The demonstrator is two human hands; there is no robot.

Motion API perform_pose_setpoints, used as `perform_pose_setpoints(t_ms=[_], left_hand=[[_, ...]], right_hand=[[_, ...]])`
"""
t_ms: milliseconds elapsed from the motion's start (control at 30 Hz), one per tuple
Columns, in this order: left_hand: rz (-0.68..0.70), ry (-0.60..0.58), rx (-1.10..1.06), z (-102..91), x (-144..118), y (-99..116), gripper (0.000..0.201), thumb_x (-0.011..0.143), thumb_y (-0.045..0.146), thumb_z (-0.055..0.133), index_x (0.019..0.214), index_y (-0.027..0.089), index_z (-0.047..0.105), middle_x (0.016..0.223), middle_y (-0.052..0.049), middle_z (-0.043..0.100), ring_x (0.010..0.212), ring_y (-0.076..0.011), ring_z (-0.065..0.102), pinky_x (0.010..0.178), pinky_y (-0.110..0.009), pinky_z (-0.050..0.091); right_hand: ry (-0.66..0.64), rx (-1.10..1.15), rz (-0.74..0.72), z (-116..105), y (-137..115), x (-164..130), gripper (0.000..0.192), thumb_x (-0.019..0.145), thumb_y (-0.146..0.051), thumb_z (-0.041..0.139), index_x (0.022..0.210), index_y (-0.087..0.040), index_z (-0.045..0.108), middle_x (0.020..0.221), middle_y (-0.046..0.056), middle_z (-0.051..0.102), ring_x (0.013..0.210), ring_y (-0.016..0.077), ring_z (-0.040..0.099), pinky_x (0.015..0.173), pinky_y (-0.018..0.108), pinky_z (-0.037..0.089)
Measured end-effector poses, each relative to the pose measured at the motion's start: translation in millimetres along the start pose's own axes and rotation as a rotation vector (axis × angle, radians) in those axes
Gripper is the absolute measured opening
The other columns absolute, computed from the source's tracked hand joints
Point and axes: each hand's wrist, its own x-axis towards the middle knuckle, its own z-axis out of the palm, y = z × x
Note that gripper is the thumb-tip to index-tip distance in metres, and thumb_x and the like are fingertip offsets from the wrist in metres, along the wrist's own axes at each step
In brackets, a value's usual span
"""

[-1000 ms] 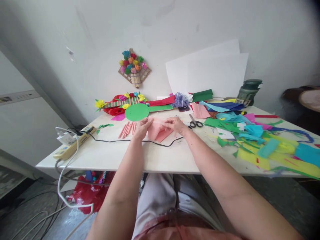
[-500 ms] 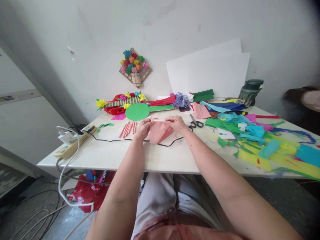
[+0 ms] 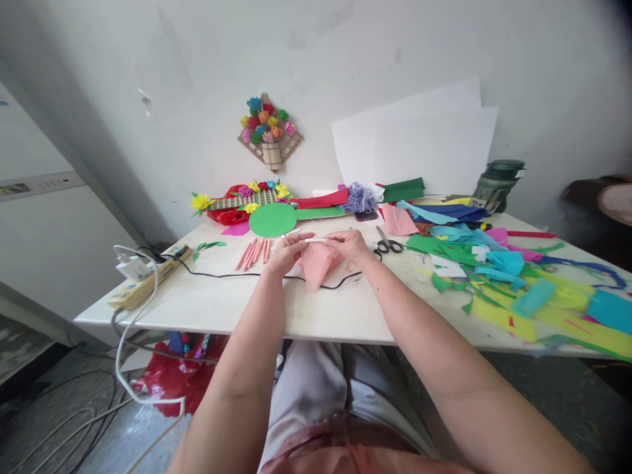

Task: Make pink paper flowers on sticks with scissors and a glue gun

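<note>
Both hands are raised just above the table [image 3: 316, 316], near its middle. The left hand [image 3: 286, 252] and right hand [image 3: 351, 245] face each other, fingers closed in a pinch on a thin white stick [image 3: 316, 240] that runs level between them. A pink paper [image 3: 318, 263] hangs from the stick, its lower point just over a black cable [image 3: 232, 276] that crosses the table. Whether the paper touches the cable cannot be told.

Left of the left hand lie several pink rolled sticks [image 3: 253, 253], side by side on the table. Beyond the hands is a green paper disc [image 3: 272, 220]. Just right of the right hand lie black-handled scissors [image 3: 388, 243]. Further right, a loose spread of coloured paper scraps [image 3: 518, 283] covers that end of the table. A power strip [image 3: 148, 277] sits at the table's left edge with a white cord hanging down. White sheets [image 3: 419, 151] lean on the wall behind; a flower ornament [image 3: 269, 128] hangs on the wall. A dark green jar [image 3: 498, 181] stands at the back right.
</note>
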Motion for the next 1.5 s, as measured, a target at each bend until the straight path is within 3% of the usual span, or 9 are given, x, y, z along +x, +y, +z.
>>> perform_pose_setpoints(t_ms=[267, 500, 667, 833, 1200, 1500], left_hand=[[-0.043, -0.045, 0.024, -2.2, -1, 3, 0.043, 0.057, 0.025, 0.073, 0.097, 0.012, 0.067, 0.069, -0.004, 0.063, 0.055, -0.0101, 0.055, 0.052, -0.023, 0.039], [-0.109, -0.024, 0.032, -2.6, -1, 1, 0.029, 0.054, 0.031, 0.078, 0.067, 0.01, 0.063, 0.055, -0.001, 0.058, 0.048, -0.0088, 0.052, 0.048, -0.022, 0.04], [-0.071, -0.008, 0.009, -1.9, 0, 0, 0.03, 0.055, 0.032, 0.078, 0.063, 0.011, 0.059, 0.053, 0.001, 0.056, 0.045, -0.0073, 0.05, 0.046, -0.02, 0.039], [-0.061, -0.032, -0.011, -3.7, 2, -1, 0.027, 0.056, 0.03, 0.077, 0.066, 0.01, 0.06, 0.055, 0.0, 0.057, 0.046, -0.0072, 0.051, 0.047, -0.02, 0.039], [-0.071, -0.068, 0.004, -2.3, 0, 0, 0.025, 0.057, 0.027, 0.076, 0.068, 0.01, 0.061, 0.054, 0.0, 0.057, 0.045, -0.0073, 0.051, 0.045, -0.02, 0.038], [-0.023, -0.03, 0.084, -1.0, 0, 0, 0.027, 0.061, 0.034, 0.074, 0.068, 0.01, 0.063, 0.052, 0.001, 0.054, 0.045, -0.0066, 0.046, 0.045, -0.021, 0.034]], right_hand=[[0.019, -0.09, -0.138, -2, 9, 4, 0.022, 0.07, -0.036, 0.065, 0.079, -0.019, 0.075, 0.067, 0.004, 0.07, 0.055, 0.0185, 0.063, 0.048, 0.027, 0.05], [0.075, -0.118, -0.183, -1, 16, 8, 0.017, 0.07, -0.031, 0.065, 0.079, -0.021, 0.075, 0.069, 0.003, 0.071, 0.069, 0.0209, 0.067, 0.059, 0.028, 0.052], [0.085, -0.167, -0.229, -1, 22, 11, 0.015, 0.071, -0.026, 0.064, 0.081, -0.021, 0.075, 0.077, 0.003, 0.073, 0.075, 0.0202, 0.068, 0.069, 0.028, 0.053], [0.046, -0.236, -0.221, -2, 23, 11, 0.019, 0.075, -0.025, 0.061, 0.088, -0.023, 0.074, 0.079, 0.002, 0.073, 0.074, 0.0195, 0.068, 0.066, 0.028, 0.053], [0.046, -0.287, -0.205, -3, 13, 6, 0.016, 0.073, -0.03, 0.064, 0.084, -0.024, 0.075, 0.084, 0.003, 0.072, 0.081, 0.0241, 0.067, 0.058, 0.03, 0.055], [0.02, -0.394, -0.285, -1, 14, 6, 0.016, 0.074, -0.03, 0.063, 0.083, -0.025, 0.075, 0.088, 0.004, 0.072, 0.082, 0.0217, 0.067, 0.068, 0.028, 0.051]])
